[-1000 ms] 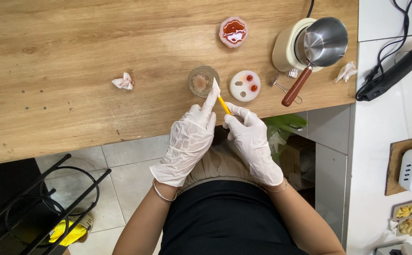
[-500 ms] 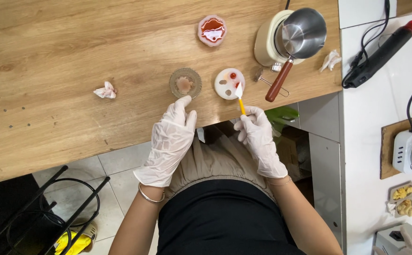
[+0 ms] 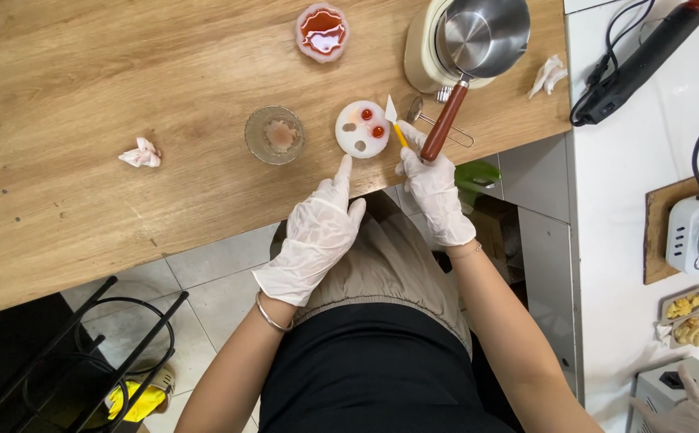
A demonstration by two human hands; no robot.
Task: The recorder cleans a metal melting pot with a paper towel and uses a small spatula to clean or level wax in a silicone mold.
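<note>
- Right hand (image 3: pixel 434 188): fingers clamped on a small yellow-handled spatula (image 3: pixel 395 122).
- Left hand (image 3: pixel 317 232): fingers apart, forefinger near the white round mould (image 3: pixel 362 128) with red-filled cavities.
- Glass dish (image 3: pixel 274 135) holds pinkish residue.

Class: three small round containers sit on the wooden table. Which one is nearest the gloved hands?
The white round mould with red-filled cavities, just beyond both hands; the clear glass dish lies further left, the red-filled mould farther back.
</note>
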